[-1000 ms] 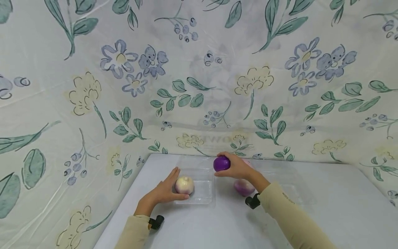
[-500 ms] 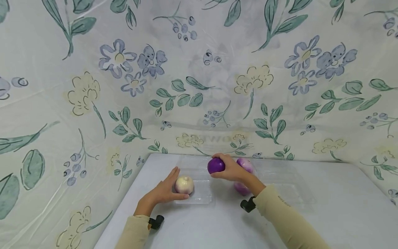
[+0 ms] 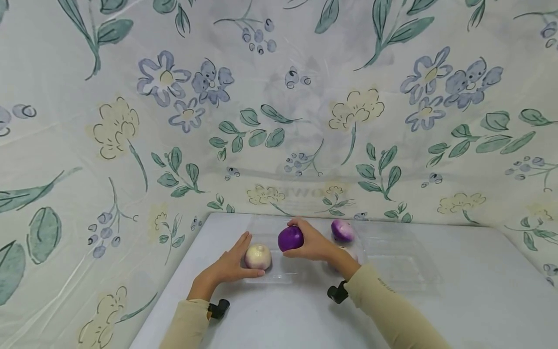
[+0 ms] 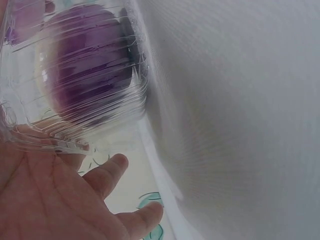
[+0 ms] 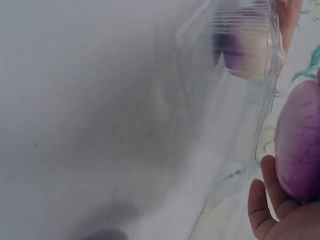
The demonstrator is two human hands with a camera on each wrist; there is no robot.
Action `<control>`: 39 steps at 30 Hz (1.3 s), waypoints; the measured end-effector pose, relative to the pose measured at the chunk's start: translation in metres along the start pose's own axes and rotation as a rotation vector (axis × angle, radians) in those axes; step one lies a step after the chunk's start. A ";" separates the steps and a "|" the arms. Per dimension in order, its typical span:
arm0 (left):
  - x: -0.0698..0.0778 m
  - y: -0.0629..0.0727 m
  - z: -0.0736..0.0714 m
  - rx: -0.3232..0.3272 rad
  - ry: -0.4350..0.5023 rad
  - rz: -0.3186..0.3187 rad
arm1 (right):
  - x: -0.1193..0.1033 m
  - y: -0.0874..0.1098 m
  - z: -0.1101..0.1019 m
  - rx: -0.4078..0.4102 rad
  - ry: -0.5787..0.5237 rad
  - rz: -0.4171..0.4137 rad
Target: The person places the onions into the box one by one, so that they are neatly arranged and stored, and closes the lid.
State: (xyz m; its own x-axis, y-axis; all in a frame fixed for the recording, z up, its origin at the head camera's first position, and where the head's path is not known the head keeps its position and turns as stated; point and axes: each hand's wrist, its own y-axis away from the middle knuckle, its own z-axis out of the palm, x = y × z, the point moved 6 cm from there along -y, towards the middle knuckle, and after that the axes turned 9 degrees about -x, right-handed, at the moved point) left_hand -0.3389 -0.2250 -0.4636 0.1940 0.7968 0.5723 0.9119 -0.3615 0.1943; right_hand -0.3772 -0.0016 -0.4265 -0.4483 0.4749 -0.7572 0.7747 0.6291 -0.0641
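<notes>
In the head view my right hand [image 3: 315, 244] grips a purple onion [image 3: 290, 239] above a clear plastic container [image 3: 283, 277]. Its white-and-purple skin shows as the held onion [image 5: 301, 145] in the right wrist view. A pale onion [image 3: 258, 257] sits in the left part of that container. Beside it my left hand [image 3: 227, 266] lies against the container's left side, thumb apart from the other fingers. Through ribbed plastic, the left wrist view shows the seated onion [image 4: 92, 65] close to my left palm [image 4: 55, 200].
To the right lie another purple-and-white onion [image 3: 342, 230] and one more onion [image 3: 350, 250], partly hidden by the right wrist. A second clear container [image 3: 405, 267] stands farther right on the white table [image 3: 475, 286]. A floral cloth [image 3: 305, 145] hangs behind the table.
My right hand has carried the purple onion leftward and slightly down, over the left container. The onion at the back right has come into view. My left hand stays in place.
</notes>
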 end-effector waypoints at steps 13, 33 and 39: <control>0.001 0.002 0.000 -0.007 -0.005 0.004 | -0.004 -0.003 0.012 -0.059 0.047 -0.027; 0.000 0.000 0.000 -0.003 -0.022 0.020 | -0.005 -0.006 0.030 -0.115 0.111 -0.021; -0.001 0.000 0.000 -0.004 -0.024 0.015 | -0.003 -0.008 0.038 -0.121 0.163 0.001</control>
State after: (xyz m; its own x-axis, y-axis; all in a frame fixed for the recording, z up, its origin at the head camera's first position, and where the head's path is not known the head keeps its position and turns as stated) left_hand -0.3391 -0.2260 -0.4643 0.2160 0.8026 0.5560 0.9073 -0.3754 0.1895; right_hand -0.3650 -0.0311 -0.4479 -0.5214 0.5626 -0.6415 0.7204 0.6932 0.0225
